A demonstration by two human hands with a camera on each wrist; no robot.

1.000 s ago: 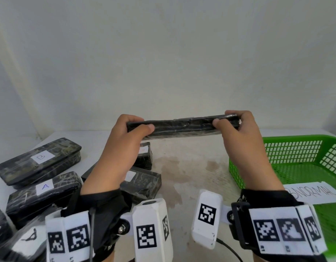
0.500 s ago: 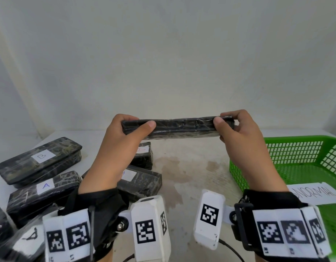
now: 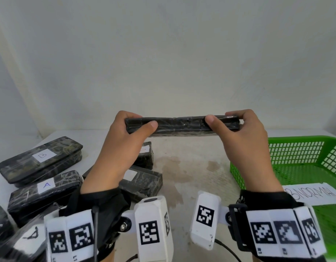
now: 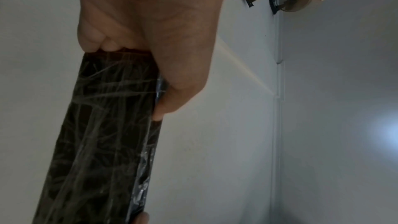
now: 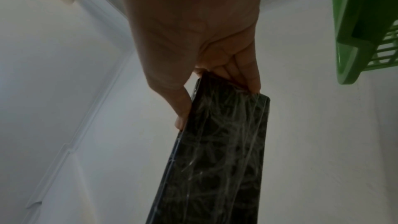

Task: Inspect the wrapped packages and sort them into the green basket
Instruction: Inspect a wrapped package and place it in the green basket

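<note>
Head view: both hands' grip holds pkg (image 3: 182, 126) ends; only wrist views show crinkled underside wrap.

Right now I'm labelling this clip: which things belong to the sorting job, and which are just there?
Job:
held package, gripped by left hand and right hand
package B
package A
green basket

Just there:
stained table
wall

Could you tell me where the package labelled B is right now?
In the head view, package B lies far left on the table, just behind package A.
</note>
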